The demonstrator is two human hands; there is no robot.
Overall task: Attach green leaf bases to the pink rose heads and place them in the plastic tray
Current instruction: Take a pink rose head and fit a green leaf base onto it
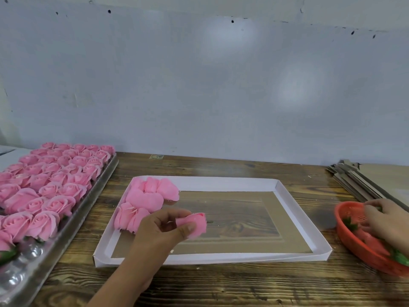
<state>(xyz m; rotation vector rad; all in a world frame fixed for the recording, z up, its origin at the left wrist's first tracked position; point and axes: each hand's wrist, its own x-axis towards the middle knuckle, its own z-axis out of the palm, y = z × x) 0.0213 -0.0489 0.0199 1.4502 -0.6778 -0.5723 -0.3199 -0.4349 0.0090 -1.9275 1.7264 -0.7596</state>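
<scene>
Pink soft-petalled rose head (194,224) lies sideways in the left hand (163,231), pinched between fingers and thumb above the shallow white cardboard box lid (221,182), stem end pointing right, probably to meet a leaf base. The right hand (385,220) reaches into the red plastic basket (363,247) among green leaf bases (398,257); its grip is unclear.

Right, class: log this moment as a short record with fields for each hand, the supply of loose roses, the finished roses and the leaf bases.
left hand: left hand holds one pink rose head over the white box lid
right hand: right hand reaches into the red basket
loose roses: in the lid's far-left corner
finished roses: fill most of the plastic tray
leaf bases: green leaf bases in the basket
</scene>
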